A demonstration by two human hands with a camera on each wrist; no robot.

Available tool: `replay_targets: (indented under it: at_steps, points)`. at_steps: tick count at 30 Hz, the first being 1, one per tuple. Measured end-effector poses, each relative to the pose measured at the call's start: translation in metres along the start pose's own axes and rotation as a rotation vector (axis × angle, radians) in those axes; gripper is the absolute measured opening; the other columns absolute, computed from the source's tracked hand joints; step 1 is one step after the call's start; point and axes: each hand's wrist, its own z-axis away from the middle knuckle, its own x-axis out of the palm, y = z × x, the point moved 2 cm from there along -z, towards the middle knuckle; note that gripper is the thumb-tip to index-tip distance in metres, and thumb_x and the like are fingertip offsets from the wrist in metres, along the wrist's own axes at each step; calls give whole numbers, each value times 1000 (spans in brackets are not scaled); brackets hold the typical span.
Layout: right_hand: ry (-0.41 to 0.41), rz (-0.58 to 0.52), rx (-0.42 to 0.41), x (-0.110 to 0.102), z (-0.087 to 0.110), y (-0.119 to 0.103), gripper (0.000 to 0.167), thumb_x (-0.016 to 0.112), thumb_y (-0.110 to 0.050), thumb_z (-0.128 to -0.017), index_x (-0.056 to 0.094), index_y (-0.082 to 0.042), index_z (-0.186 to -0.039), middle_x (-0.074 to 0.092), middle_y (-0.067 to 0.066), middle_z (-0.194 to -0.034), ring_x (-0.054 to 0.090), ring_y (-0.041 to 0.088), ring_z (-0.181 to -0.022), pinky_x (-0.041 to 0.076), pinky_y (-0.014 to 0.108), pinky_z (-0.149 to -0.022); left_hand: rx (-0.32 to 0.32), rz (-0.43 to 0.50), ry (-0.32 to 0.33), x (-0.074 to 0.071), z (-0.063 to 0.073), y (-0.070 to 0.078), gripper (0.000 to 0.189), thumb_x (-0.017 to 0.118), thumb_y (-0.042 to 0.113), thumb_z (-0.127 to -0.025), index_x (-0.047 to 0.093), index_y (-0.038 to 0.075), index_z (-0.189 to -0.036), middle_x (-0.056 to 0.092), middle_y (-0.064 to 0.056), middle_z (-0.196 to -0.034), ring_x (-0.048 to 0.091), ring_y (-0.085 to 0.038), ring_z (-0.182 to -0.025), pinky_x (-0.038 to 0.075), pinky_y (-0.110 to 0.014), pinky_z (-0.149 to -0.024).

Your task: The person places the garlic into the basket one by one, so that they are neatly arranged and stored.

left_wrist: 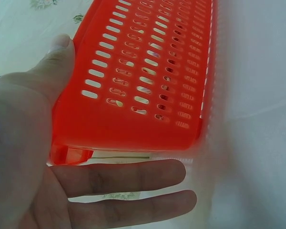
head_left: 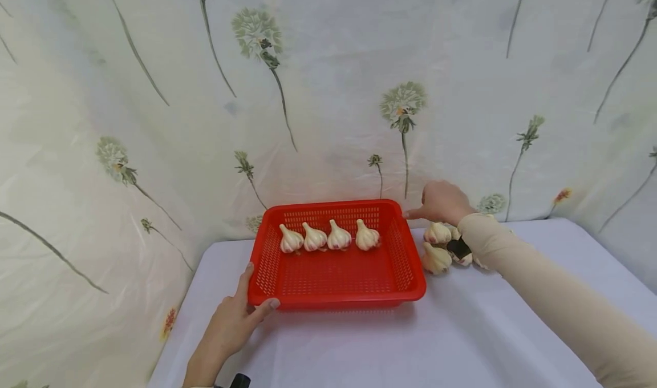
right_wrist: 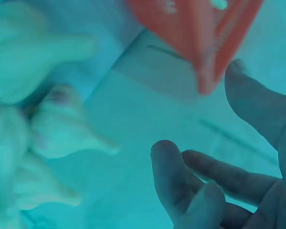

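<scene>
A red plastic basket (head_left: pixel 339 305) with slotted walls stands on the table. Inside it, several garlic bulbs (head_left: pixel 339 237) form a row along the back, stems up. My left hand (head_left: pixel 231 322) spans the basket's front left corner, thumb at the front rim and index finger along the left side. Two of its fingers (left_wrist: pixel 128 176) stretch straight below the basket wall in the left wrist view. My right hand (head_left: pixel 443 201) hovers by the back right corner, its thumb near the rim. In the right wrist view its fingers (right_wrist: pixel 167 167) are loosely bent, away from the thumb, with nothing between them.
To the right of the basket, more garlic bulbs (head_left: pixel 436 258) lie in a cluster, partly behind my right wrist. A white cloth covers the table (head_left: pixel 328 354). Behind it hangs a curtain (head_left: pixel 328 120) printed with dandelions.
</scene>
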Motion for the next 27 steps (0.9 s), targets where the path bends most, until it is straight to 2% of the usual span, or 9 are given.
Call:
replay_targets:
  at_steps: [3,6,11,17,22,27]
  points:
    - [-38,10,13,2,6,12,56,86,-48,-85,75,5,-102,77,18,-95,69,30,-78,56,41,-62,8,1,2,-1,1,0,109,67,73,-91,20,14,-170,62,-1,-74,59,-18,-76,48,-32,-66]
    - [-63,8,7,4,12,21,58,89,-41,-83,74,7,-112,77,21,-103,70,33,-84,59,45,-68,14,4,4,-1,1,0,109,67,73,-91,20,14,-170,63,-1,-75,59,-18,-76,47,-33,-65]
    - [-104,21,-19,12,20,31,49,93,-33,-80,77,3,-109,77,15,-96,69,29,-80,57,43,-69,23,5,11,-1,1,0,108,67,72,-91,20,14,-169,65,-2,-77,58,-18,-76,47,-33,-65]
    - [-200,8,-33,25,26,37,45,92,-25,-78,76,1,-111,75,9,-91,69,19,-70,57,38,-67,19,6,12,0,0,-1,110,67,73,-90,20,14,-170,67,-2,-80,60,-18,-77,49,-33,-66]
    - [-238,-15,-36,36,30,38,39,94,-16,-75,79,-3,-108,75,9,-93,67,22,-76,57,37,-68,1,8,11,0,0,0,111,68,75,-89,21,15,-170,69,-3,-84,61,-19,-78,51,-32,-67]
    - [-244,-23,-20,45,35,37,33,95,-16,-74,78,-6,-101,71,5,-85,63,22,-73,53,34,-63,2,11,1,-1,1,2,110,68,73,-90,20,15,-169,66,-1,-79,60,-18,-76,50,-32,-66]
